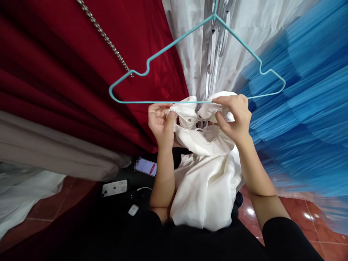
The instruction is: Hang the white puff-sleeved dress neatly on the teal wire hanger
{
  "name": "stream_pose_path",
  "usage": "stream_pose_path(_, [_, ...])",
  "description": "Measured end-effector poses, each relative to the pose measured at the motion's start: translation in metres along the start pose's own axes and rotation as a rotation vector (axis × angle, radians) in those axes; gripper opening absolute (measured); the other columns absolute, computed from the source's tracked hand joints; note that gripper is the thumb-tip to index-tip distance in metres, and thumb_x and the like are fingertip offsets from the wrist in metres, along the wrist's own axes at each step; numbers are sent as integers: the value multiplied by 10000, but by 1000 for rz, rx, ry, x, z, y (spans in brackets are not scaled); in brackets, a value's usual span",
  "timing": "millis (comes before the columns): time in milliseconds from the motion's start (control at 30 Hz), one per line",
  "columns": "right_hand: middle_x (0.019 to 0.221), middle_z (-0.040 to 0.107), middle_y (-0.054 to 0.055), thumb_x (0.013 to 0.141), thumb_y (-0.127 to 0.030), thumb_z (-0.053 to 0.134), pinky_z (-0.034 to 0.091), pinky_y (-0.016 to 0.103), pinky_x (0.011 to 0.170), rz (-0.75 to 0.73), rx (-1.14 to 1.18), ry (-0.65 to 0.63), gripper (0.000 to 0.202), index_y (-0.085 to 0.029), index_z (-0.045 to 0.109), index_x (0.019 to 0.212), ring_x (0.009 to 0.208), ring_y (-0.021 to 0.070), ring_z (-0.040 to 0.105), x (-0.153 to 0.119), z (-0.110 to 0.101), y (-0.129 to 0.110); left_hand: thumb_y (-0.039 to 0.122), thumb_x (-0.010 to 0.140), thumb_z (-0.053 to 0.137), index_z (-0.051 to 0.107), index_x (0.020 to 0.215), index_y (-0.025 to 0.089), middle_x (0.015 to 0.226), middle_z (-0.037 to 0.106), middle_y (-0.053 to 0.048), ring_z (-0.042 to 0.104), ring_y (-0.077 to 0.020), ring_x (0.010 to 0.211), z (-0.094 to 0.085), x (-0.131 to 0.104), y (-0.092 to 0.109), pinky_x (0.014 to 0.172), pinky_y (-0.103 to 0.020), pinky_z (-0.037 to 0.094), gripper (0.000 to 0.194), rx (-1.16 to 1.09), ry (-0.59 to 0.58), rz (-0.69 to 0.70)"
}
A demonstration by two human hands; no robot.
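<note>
The left hand (160,119) and right hand (237,115) pinch, both forearms (163,170) reaching forward.

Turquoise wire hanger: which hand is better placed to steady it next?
Probably the right hand: on the turquoise hanger, its fingers overlap the bottom bar; the left hand sits just below. Both hold white pearl-trimmed fabric.

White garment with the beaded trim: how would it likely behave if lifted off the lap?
The garment would probably hang floppy, since it slumps in soft folds. Its smooth, faintly glossy cloth may slide somewhat. The beaded trim looks like the part likeliest to snag, with small beads along the edge.
</note>
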State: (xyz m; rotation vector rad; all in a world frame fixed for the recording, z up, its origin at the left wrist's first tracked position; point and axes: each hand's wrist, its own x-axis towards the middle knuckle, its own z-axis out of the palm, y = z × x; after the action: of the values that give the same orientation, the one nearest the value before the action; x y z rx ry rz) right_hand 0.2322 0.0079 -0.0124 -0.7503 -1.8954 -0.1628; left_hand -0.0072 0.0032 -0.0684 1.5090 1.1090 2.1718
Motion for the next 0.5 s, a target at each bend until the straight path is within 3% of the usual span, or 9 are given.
stream_pose_path(67, [1105,796,-9,992,-142,569,532,485,1025,19,29,16,321,-300,700,1239,1048,232,761,-1,2,-1,525,958,806,644,1049,183,980,687,-41,705,-176,914,-18,2,-5,864,-296,580,389,147,81,-3])
stream_pose_path(167, [1114,797,0,983,-139,569,541,520,1047,29,-1,6,304,-297,711,1201,1039,245,769,2,0,5,156,867,758,693,955,142,896,691,-25,660,-146,823,-44,20,-3,774,-260,542,111,259,204,-15])
stream_pose_path(233, [1114,799,-2,980,-144,576,541,526,1063,32,-38,-9,293,-301,719,1181,1027,241,768,3,-4,11,-44,775,627,684,916,119,843,684,-9,621,-116,738,-54,40,6,717,-237,509,223,269,312,-6])
stream_pose_path(367, [1085,808,-22,970,-121,588,541,491,1036,15,-66,-19,299,-313,720,1158,992,217,772,4,-14,14,-190,674,427,610,855,113,772,609,51,481,-61,579,-53,88,28,614,-199,399,397,277,393,9])
stream_pose_path(500, [1084,816,-26,945,-88,593,539,462,967,-21,-77,-5,337,-311,704,1171,973,210,778,4,-17,6,-247,681,405,580,839,93,822,578,65,434,-22,581,-36,123,45,600,-174,332,414,297,289,59])
